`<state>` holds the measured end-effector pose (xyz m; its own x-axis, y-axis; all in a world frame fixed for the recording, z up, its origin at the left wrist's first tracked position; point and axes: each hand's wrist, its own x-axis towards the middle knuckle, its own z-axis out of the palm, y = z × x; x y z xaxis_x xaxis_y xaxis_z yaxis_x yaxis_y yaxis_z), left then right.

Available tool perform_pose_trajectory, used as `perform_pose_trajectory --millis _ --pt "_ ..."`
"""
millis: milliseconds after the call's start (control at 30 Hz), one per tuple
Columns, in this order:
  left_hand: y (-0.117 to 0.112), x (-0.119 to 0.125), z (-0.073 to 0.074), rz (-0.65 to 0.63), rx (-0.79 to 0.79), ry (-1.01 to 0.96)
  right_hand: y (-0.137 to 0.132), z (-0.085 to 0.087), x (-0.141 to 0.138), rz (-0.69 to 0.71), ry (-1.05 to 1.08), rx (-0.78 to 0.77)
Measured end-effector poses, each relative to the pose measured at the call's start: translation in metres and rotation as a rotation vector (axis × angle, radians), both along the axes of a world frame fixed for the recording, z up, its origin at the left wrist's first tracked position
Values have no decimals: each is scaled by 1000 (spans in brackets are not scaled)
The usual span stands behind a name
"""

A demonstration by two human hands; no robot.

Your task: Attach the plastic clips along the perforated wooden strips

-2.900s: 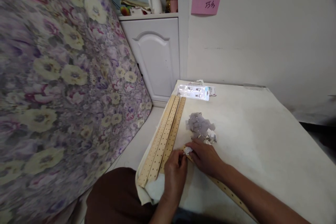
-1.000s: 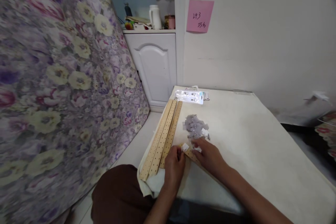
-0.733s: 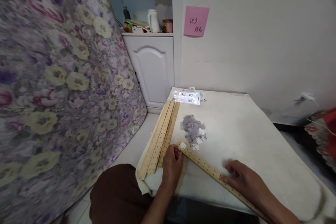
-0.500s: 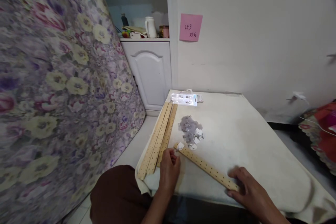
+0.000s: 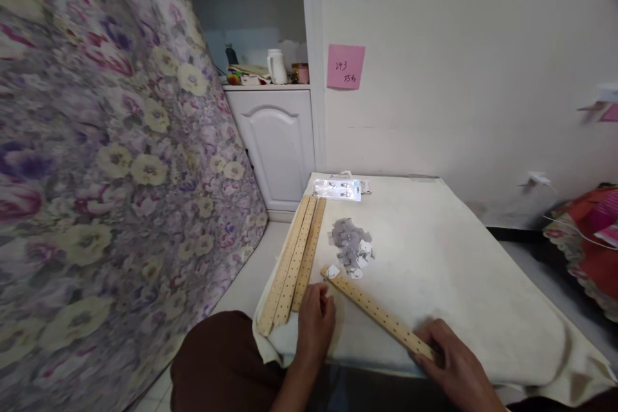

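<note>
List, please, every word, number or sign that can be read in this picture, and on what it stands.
"243": handwritten on the pink note on the wall.
Handwritten characters below the number: too small to read.
Clear package: any print is too small to read.
White piece at the perforated strip's end: no readable text.

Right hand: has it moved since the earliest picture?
Yes: judged against the clear plastic pack, the right hand has shifted rightward and nearer, to the near end of the perforated strip.
</note>
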<state>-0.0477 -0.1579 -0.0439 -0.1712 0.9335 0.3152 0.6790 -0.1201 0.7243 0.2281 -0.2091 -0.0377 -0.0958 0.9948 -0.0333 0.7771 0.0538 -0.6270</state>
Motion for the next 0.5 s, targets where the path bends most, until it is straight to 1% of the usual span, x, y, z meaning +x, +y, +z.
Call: perform_pose_trajectory --millis 200,267,367,433,500 --pt "1 -1 -4 -8 24 35 -4 -2 -9 -52 17 -19" --pt "1 -1 -3 -12 20 47 -2 0 -16 -84 14 10" --pt "1 0 -3 -16 23 49 1 2 -29 -96 26 48" --pt "1 0 -2 -21 25 46 3 1 -38 -99 27 58" --pt "1 0 -2 -25 26 53 2 -1 -46 -134 20 82"
